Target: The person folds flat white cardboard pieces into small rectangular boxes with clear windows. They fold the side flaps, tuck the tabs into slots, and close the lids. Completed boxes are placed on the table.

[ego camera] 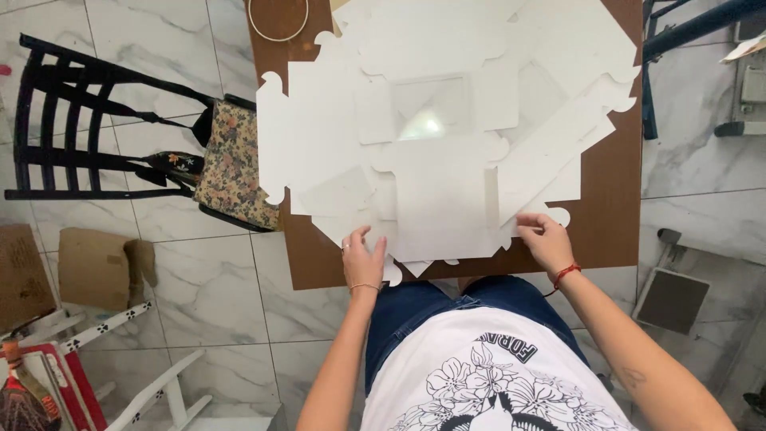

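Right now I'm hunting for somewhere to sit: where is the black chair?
In the head view, the black chair stands on the marble floor at the left, its floral cushion right against the brown table.

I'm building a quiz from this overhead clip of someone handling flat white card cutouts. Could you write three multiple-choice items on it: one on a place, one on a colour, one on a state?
1. Where does the black chair stand?
A. left of the table
B. on the table
C. right of the table

2. What colour is the cord on the right hand's wrist?
A. blue
B. red
C. green

3. How do the white card cutouts lie?
A. folded into boxes
B. rolled up
C. flat and overlapping

Answers:
1 A, the chair sits off the left edge of the brown table.
2 B, a red cord circles that wrist.
3 C, the sheets lie spread flat under the left hand and the right.
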